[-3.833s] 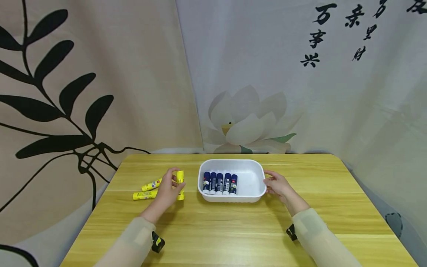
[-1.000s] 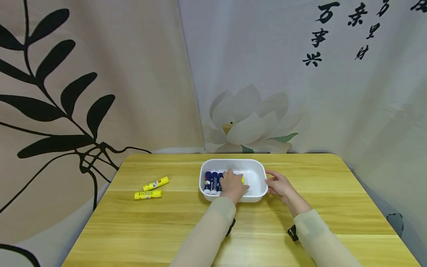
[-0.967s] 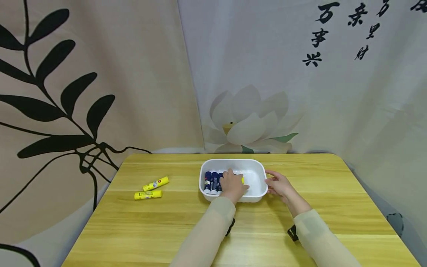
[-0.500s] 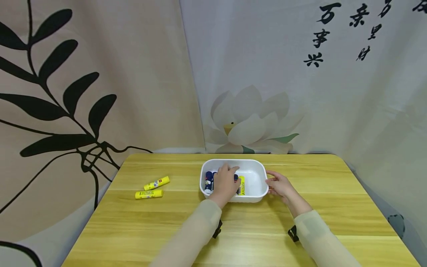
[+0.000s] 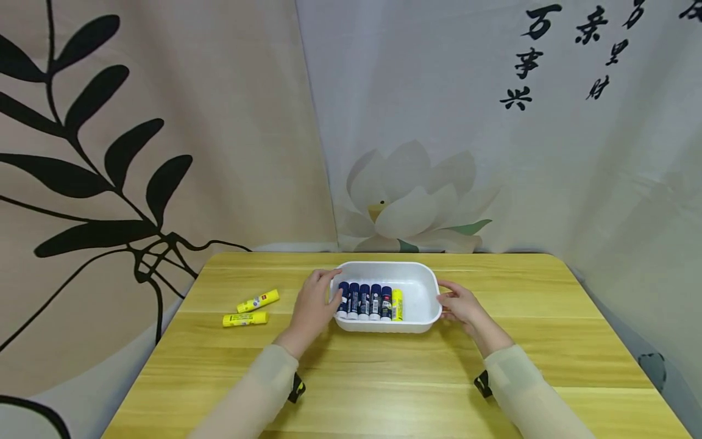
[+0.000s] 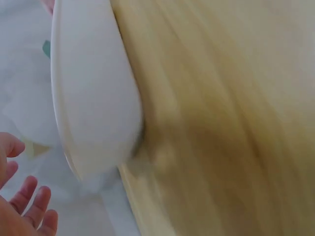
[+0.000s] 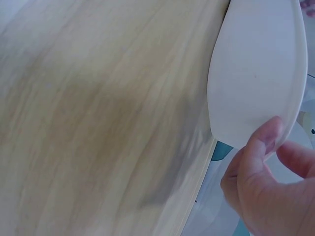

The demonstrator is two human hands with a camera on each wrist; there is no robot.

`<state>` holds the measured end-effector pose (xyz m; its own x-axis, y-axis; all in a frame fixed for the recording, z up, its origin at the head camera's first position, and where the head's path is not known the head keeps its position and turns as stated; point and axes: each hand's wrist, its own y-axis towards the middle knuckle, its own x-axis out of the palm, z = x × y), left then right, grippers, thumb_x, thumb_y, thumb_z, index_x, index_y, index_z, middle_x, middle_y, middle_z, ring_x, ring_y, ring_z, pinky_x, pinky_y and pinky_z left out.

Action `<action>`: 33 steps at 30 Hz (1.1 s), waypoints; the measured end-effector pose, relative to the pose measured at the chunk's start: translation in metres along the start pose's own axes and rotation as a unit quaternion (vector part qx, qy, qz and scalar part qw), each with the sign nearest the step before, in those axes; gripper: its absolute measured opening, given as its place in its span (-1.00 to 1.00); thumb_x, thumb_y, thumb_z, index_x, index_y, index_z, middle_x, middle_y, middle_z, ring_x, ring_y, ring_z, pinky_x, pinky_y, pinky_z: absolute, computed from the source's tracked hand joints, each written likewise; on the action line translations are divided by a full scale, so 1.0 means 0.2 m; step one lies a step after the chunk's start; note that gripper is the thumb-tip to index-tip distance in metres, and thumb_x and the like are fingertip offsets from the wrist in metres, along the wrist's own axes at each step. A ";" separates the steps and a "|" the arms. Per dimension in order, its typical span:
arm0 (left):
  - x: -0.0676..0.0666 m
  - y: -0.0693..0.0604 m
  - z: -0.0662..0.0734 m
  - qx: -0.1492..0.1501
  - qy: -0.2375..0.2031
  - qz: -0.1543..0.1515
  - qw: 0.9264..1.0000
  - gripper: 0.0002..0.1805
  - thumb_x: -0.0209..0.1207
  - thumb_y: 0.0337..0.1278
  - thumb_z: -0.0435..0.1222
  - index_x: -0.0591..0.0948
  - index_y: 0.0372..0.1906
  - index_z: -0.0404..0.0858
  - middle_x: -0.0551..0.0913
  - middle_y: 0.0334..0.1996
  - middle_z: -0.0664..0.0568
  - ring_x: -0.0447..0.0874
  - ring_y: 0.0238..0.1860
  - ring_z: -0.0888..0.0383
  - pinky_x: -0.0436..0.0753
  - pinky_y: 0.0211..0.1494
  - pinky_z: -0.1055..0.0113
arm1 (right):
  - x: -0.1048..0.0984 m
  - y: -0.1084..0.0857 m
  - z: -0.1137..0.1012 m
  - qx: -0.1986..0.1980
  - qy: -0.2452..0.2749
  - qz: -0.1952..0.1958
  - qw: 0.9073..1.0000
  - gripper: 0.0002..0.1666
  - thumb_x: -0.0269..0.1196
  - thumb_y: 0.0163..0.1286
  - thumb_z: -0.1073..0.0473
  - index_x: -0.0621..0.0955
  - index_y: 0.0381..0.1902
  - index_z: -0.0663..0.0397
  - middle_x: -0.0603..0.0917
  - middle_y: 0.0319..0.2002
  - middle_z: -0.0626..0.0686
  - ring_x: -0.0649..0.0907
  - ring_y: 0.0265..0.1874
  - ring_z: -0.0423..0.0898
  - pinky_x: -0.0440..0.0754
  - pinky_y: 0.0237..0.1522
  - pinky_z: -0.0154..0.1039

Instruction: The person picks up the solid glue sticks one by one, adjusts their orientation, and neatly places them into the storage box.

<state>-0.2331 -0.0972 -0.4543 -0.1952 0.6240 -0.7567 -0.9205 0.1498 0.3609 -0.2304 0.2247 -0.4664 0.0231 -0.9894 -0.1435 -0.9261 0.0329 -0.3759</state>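
Note:
A white plastic tray (image 5: 384, 327) holds a row of several dark blue glue sticks (image 5: 364, 302), with one yellow glue stick (image 5: 397, 305) at the row's right end. My left hand (image 5: 314, 303) is at the tray's left end, fingers spread and holding nothing. The left wrist view shows this hand (image 6: 24, 211) apart from the tray wall (image 6: 96, 88). At the opposite end, my right hand (image 5: 463, 308) pinches the rim; the right wrist view has its thumb (image 7: 266, 135) against the outer wall. Two yellow glue sticks, one behind (image 5: 258, 301) and one in front (image 5: 245, 319), lie left of the tray.
The wooden table (image 5: 395, 384) has its far edge just behind the tray. A curtain (image 5: 247, 152) with printed leaves, a flower and writing hangs beyond it. Each wrist carries a small black device, such as the left one (image 5: 297, 388).
The left hand carried a yellow glue stick from the table into the tray, let it go beside the blue ones, then moved left to the tray's end. The right hand stayed at the rim.

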 end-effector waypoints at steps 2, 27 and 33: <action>-0.04 -0.04 -0.07 -0.015 0.001 -0.007 1.000 -0.52 0.21 0.16 -0.22 0.49 0.22 -0.06 0.50 0.03 -0.01 0.49 0.06 -0.02 0.52 0.12 0.03 | 0.00 0.00 0.00 0.000 -0.003 -0.001 1.000 -0.40 0.04 0.42 0.32 0.24 0.40 0.13 0.43 -0.13 0.15 0.60 -0.31 -0.06 0.64 -0.27 -0.24; -0.42 -0.35 -0.74 0.022 0.235 -0.075 0.969 -0.30 0.32 0.03 -0.27 0.36 0.33 -0.19 0.50 0.06 -0.26 0.40 0.14 -0.25 0.40 0.15 -0.18 | -0.01 -0.01 -0.01 -0.001 -0.003 -0.006 1.000 -0.40 0.04 0.42 0.32 0.24 0.40 0.12 0.42 -0.11 0.18 0.60 -0.33 -0.06 0.65 -0.29 -0.25; -0.43 -0.35 -0.77 0.023 0.234 -0.088 0.968 -0.31 0.32 0.01 -0.31 0.38 0.31 -0.21 0.53 -0.03 -0.24 0.47 0.05 -0.23 0.45 0.11 -0.16 | 0.00 -0.01 -0.01 -0.004 -0.001 -0.010 1.000 -0.39 0.05 0.41 0.33 0.23 0.40 0.13 0.42 -0.12 0.18 0.60 -0.35 -0.08 0.64 -0.29 -0.25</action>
<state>-0.2046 -0.2803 -0.4987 -0.1782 0.1716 -0.9689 -0.9394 0.2635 0.2194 -0.2295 0.2247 -0.4646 0.0431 -0.9896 -0.1373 -0.9280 0.0113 -0.3723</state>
